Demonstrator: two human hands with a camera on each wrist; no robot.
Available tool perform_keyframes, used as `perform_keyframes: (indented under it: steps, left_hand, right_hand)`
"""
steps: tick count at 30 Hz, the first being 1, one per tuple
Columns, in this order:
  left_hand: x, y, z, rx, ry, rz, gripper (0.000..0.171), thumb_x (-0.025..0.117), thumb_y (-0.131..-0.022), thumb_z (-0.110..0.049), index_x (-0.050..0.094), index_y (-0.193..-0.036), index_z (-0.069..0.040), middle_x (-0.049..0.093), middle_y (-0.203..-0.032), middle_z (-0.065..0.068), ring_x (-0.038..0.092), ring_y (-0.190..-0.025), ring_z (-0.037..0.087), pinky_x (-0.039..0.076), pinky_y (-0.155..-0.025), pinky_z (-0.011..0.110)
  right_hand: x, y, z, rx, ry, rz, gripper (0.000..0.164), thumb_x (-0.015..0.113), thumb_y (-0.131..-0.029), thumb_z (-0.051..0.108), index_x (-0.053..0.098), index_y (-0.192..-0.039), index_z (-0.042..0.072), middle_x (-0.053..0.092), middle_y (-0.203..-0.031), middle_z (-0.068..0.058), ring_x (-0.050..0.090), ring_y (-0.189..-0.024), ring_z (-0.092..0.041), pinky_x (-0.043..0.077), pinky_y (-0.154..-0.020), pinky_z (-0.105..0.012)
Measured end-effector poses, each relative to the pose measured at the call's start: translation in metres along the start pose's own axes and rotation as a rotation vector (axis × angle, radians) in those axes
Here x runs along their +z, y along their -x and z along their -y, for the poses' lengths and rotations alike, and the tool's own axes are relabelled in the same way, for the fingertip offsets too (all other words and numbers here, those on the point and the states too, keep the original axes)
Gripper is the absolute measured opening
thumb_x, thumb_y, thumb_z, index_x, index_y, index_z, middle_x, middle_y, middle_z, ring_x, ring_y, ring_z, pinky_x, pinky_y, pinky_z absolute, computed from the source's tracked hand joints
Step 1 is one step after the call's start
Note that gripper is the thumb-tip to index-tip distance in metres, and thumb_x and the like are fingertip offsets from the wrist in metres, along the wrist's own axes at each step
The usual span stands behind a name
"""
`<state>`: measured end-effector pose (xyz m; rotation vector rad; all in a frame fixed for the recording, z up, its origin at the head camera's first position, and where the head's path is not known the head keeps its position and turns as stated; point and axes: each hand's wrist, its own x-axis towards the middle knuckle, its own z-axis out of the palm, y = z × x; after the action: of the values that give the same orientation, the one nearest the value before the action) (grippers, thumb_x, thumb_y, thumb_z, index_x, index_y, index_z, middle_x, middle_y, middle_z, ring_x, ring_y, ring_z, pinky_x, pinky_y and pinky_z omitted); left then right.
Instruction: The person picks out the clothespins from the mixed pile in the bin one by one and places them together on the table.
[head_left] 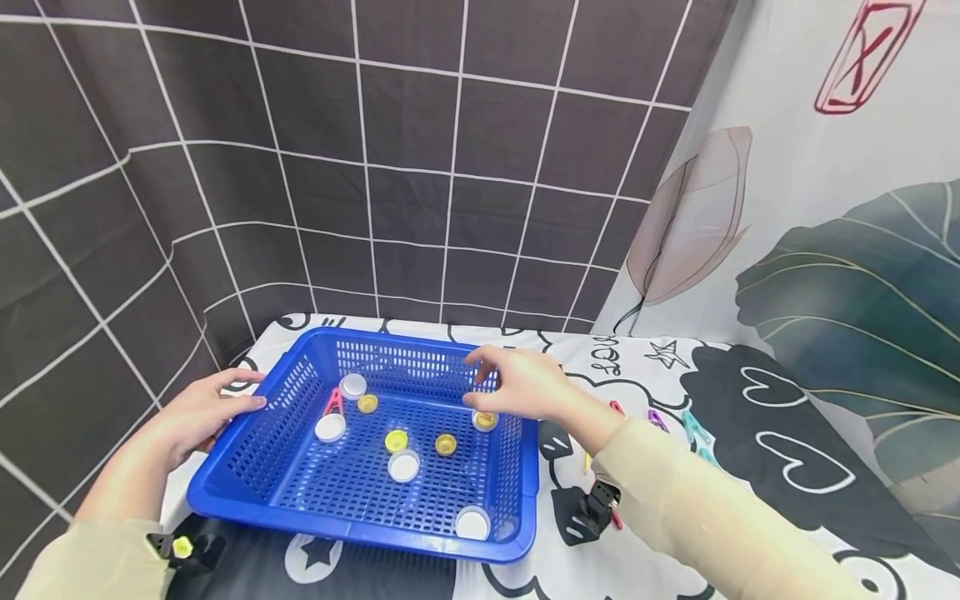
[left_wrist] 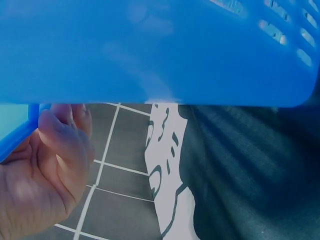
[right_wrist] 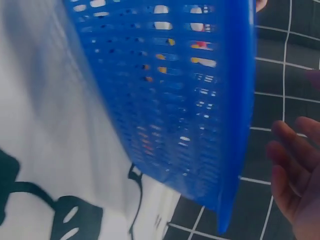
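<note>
A blue perforated plastic basket (head_left: 352, 527) stands on the patterned cloth. Inside lie several round white lids (head_left: 331, 427), several small yellow ones (head_left: 446, 445) and a pink clothespin (head_left: 334, 402). At the basket's left rim is my left hand (head_left: 197, 414), its thumb by the edge; the left wrist view shows this hand (left_wrist: 52, 157) with fingers curled at the rim. Over the right end of the basket hovers my right hand (head_left: 521, 383), thumb and fingers apart and holding nothing. In the right wrist view, the right hand (right_wrist: 297, 167) appears beside the basket wall (right_wrist: 170, 100), apart from it.
Right of the basket, partly behind my right forearm, lie purple (head_left: 657, 420) and teal clothespins (head_left: 694, 427) with bits of red ones. A dark curtain with white grid lines (head_left: 405, 200) hangs close behind and to the left. A leaf-patterned curtain (head_left: 862, 317) hangs at right.
</note>
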<state>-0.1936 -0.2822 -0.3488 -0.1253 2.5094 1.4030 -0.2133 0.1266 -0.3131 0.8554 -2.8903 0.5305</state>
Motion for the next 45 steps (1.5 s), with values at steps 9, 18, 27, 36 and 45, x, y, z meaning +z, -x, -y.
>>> perform_keyframes:
  steps: [9, 18, 27, 36, 45]
  left_hand:
    - [0.000, 0.001, -0.004, 0.004, -0.047, 0.004, 0.065, 0.063, -0.089, -0.028, 0.032, -0.139, 0.000, 0.064, -0.080, 0.008, 0.061, -0.056, 0.021, 0.053, -0.051, 0.036]
    - [-0.003, -0.001, -0.003, 0.001, -0.028, 0.006, 0.066, 0.063, -0.089, -0.029, 0.031, -0.139, 0.000, 0.065, -0.085, 0.009, 0.063, -0.060, 0.023, 0.054, -0.054, 0.037]
    - [0.000, 0.000, -0.006, -0.004, -0.062, -0.006, 0.066, 0.063, -0.089, -0.030, 0.033, -0.139, -0.001, 0.064, -0.080, 0.008, 0.058, -0.055, 0.020, 0.050, -0.048, 0.032]
    - [-0.003, 0.000, -0.006, 0.007, -0.045, -0.001, 0.066, 0.062, -0.090, -0.030, 0.031, -0.140, 0.000, 0.064, -0.085, 0.009, 0.062, -0.059, 0.021, 0.053, -0.053, 0.036]
    - [-0.002, -0.001, -0.005, -0.003, -0.058, 0.005, 0.066, 0.062, -0.090, -0.032, 0.031, -0.141, -0.002, 0.064, -0.091, 0.011, 0.062, -0.061, 0.022, 0.053, -0.052, 0.035]
  right_hand:
    - [0.006, -0.029, 0.019, -0.009, 0.015, 0.083, 0.055, 0.062, -0.078, 0.054, 0.056, -0.124, 0.025, 0.065, -0.104, 0.012, 0.060, -0.093, -0.008, 0.046, -0.073, -0.030]
    - [0.003, -0.053, 0.031, -0.013, 0.047, 0.108, 0.054, 0.060, -0.080, 0.056, 0.055, -0.125, 0.025, 0.065, -0.109, 0.009, 0.059, -0.099, -0.011, 0.046, -0.080, -0.034]
    - [0.015, -0.073, 0.044, -0.042, 0.028, 0.121, 0.057, 0.060, -0.081, 0.055, 0.055, -0.127, 0.022, 0.065, -0.111, 0.009, 0.059, -0.101, -0.010, 0.046, -0.080, -0.033]
    - [0.036, -0.091, 0.058, -0.077, -0.008, 0.153, 0.057, 0.061, -0.081, 0.051, 0.053, -0.130, 0.022, 0.063, -0.117, 0.006, 0.058, -0.105, -0.011, 0.047, -0.083, -0.035]
    - [0.062, -0.102, 0.064, -0.054, 0.026, 0.185, 0.058, 0.061, -0.081, 0.053, 0.051, -0.132, 0.027, 0.059, -0.119, 0.009, 0.056, -0.107, -0.010, 0.048, -0.080, -0.033]
